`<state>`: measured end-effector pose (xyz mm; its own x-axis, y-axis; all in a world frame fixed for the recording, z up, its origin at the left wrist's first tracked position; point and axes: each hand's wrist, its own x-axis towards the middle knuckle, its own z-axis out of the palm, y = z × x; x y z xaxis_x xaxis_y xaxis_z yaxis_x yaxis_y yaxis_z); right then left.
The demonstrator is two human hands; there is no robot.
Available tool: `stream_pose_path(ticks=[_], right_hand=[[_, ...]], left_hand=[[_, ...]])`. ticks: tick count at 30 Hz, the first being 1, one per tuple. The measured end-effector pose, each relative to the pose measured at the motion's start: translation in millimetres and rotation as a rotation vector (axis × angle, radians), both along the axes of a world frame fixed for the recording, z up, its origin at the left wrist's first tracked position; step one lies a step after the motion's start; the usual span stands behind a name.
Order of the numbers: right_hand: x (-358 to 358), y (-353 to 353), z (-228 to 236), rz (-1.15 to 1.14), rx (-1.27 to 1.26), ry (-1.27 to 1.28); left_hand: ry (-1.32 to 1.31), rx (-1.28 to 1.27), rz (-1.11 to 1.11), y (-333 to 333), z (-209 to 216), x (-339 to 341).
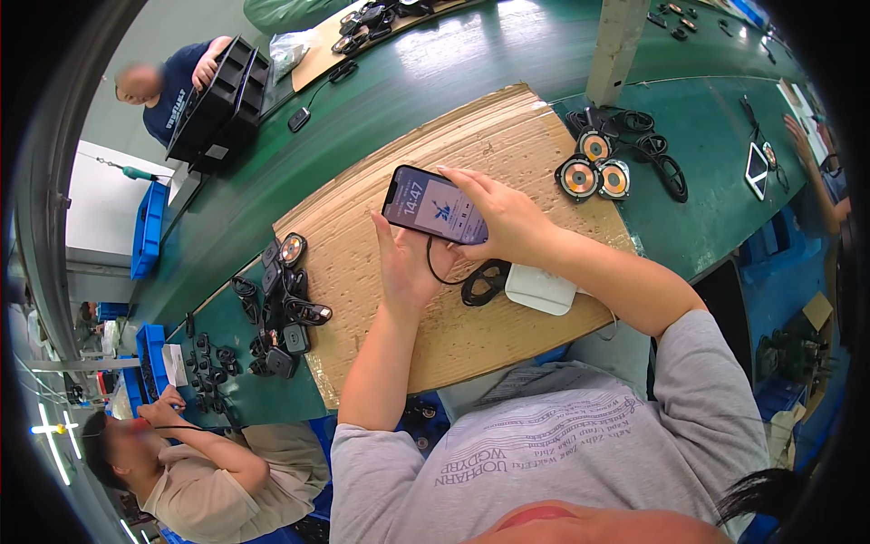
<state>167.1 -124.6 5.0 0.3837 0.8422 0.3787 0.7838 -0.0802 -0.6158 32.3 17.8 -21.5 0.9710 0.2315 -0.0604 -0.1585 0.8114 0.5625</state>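
Observation:
A smartphone (437, 205) with a lit screen is held over the cardboard sheet, tilted between my two hands. My right hand (517, 218) grips it at the right end, with fingers along the far edge. Under the phone's near side is my left hand (408, 272), thumb up at the left corner and its other fingers mostly hidden. A black cable (431, 261) comes out from beneath the phone beside my left palm; whatever it joins there is hidden. It leads to a coiled black bundle (484, 283), next to a white square box-like device (541, 288) below my right forearm.
Round chargers with copper-coloured coils (594, 168) and black cables lie right of the cardboard (353, 317). More black cabled chargers (283, 304) sit left. Beyond runs a green belt (381, 109). One co-worker holds black crates (217, 109); another sits at lower left (217, 462).

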Motion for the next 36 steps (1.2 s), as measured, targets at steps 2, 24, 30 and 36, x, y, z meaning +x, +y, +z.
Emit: stream_pose_path(ticks=[2,24,30,36], right_hand=[[-1,0,0,0.005,0.009,-0.008],[50,-6,35,-0.189,-0.437,-0.226],[58,98,51,0.062,-0.349,-0.485],[103,299,21,0.144,-0.326,-0.613]], left_hand=[[0.001,0.0,0.012,-1,1,0],[0.048,-0.051,0.33,11,-7,18],[0.048,0.04,0.336,8,-16,25],[0.073,0.068,0.338,2,-11,28]])
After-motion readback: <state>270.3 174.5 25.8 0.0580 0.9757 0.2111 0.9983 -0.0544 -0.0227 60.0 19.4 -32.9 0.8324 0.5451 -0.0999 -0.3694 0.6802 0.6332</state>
